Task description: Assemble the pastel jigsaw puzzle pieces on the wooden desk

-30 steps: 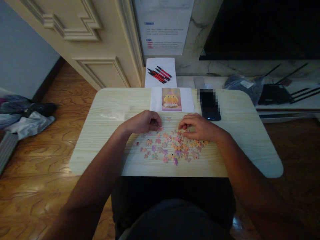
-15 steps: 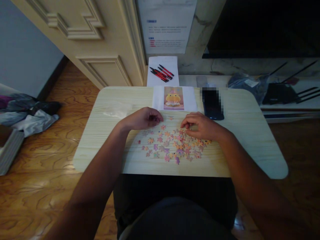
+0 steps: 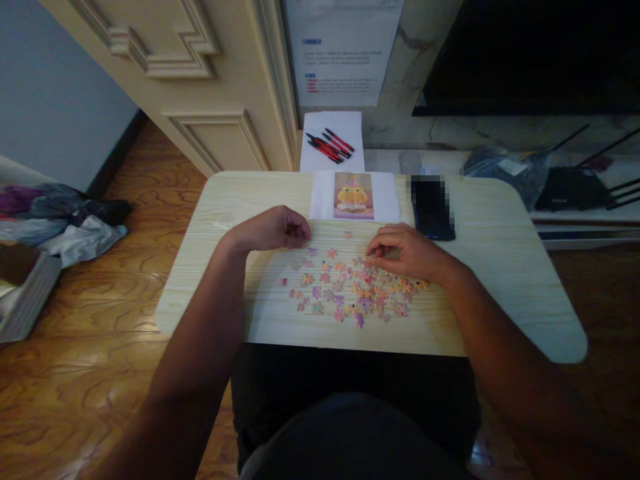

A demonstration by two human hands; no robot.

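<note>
A loose scatter of small puzzle pieces (image 3: 350, 287) — pink, orange and purple — lies flat on the pale wooden worktop (image 3: 500, 267), in its middle and somewhat toward the near edge. One stray piece (image 3: 348, 235) sits apart from the rest, toward the far edge, between the two hands.

The right hand (image 3: 404, 252) rests palm down on the right end of the scatter, its fingers curled and touching the pieces there; whether it pinches one cannot be told. The left hand (image 3: 273, 230) is just beyond the left end of the scatter, curled into a loose fist with thumb and fingertips drawn together; whether they hold a piece cannot be made out. Both forearms reach in over the near edge.

Against the far edge, midway along it, lies a white sheet with a printed picture (image 3: 354, 196) of a yellow figure on pink. Just right of it, near the right hand, a dark phone (image 3: 433, 209) lies flat. A clear plastic bag (image 3: 235, 221) — hard to see — lies left of the left hand.

Beyond the far edge, a bunch of red and black pens (image 3: 330, 145) lies on a white paper (image 3: 330, 130). On the wood floor off the left edge is a heap of clothes (image 3: 65, 220).
</note>
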